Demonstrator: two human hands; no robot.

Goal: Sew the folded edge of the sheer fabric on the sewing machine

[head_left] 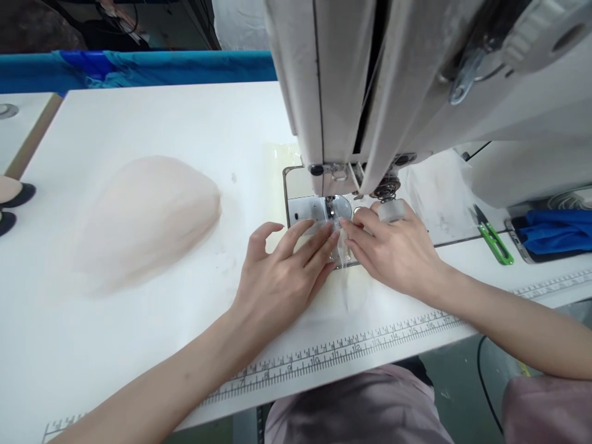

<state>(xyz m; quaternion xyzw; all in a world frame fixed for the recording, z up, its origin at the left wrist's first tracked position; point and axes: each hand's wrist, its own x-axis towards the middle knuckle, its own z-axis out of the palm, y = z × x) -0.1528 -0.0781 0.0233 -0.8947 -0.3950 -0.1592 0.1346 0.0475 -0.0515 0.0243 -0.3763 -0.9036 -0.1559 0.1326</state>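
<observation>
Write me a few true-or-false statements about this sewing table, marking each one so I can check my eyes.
1. Both the left hand and the right hand are close to the sewing machine. True.
2. The left hand holds the green snips. False: they lie on the table, right of the right hand.
3. The blue cloth is right of the snips. True.
4. The beige cloth covers the ruler markings. False: it lies apart from them, left of the left hand.
</observation>
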